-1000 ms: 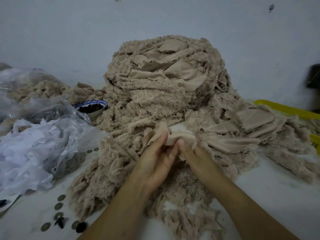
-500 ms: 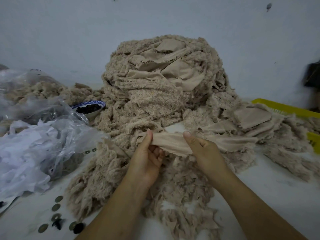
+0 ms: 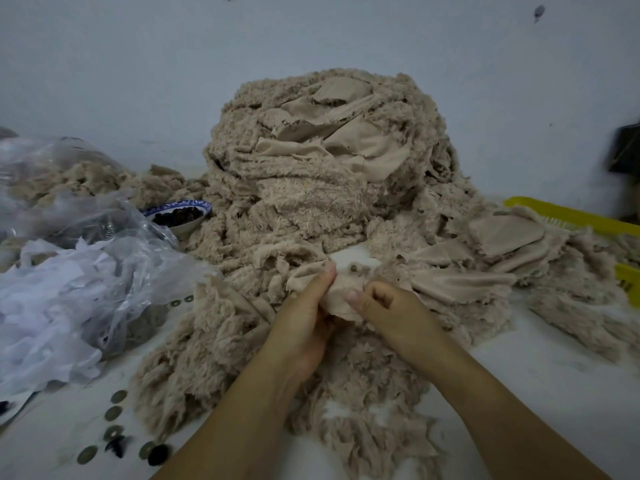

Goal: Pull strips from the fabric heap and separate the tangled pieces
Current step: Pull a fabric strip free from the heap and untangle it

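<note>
A tall heap of beige fluffy fabric strips rises against the wall at the centre of the table, with more strips spread out in front and to the right. At its foot, my left hand and my right hand both pinch one beige fabric strip, bunched up between my thumbs. My hands are close together, almost touching. A flattened stack of smooth-sided pieces lies just right of my right hand.
A clear plastic bag with white scraps fills the left side. A blue-rimmed bowl of dark bits sits behind it. Several coins and dark buttons lie at the front left. A yellow basket stands at the right.
Half a second ago my hands held the strip stretched out wide between them. They have now come together, and the strip is gathered into a bunch.
</note>
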Demonstrator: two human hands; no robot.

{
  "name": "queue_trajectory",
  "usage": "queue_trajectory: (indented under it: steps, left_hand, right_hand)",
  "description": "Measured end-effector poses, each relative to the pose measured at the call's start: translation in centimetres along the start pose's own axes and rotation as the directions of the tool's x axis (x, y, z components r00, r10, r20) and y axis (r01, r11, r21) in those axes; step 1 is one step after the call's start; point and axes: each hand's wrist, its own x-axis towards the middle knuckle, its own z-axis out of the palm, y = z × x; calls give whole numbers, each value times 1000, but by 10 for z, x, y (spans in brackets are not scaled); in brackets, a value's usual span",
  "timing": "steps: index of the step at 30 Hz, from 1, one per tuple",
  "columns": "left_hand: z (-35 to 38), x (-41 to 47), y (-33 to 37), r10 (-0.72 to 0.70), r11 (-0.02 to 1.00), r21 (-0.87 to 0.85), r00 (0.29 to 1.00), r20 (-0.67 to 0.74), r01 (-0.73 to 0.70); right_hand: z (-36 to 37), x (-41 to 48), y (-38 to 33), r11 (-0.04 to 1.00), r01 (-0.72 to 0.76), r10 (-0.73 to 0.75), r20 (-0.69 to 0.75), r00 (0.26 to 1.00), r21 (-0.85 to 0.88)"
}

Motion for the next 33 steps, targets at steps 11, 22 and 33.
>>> queue_trajectory:
  steps: [11, 22, 33]
  left_hand:
    - [-16, 12, 15, 61, 932, -331, 964, -259, -148]
    - [-2, 1, -4, 100, 993, -51, 994, -48, -103]
    - [-1, 1, -4, 93, 995, -24, 996, 8, -93]
  right_hand:
    - [-3, -4, 1, 994, -32, 7, 220, 975, 107]
    - [16, 2, 11, 998, 33, -27, 120, 992, -47]
    - [15, 3, 10, 995, -55, 49, 76, 996, 82]
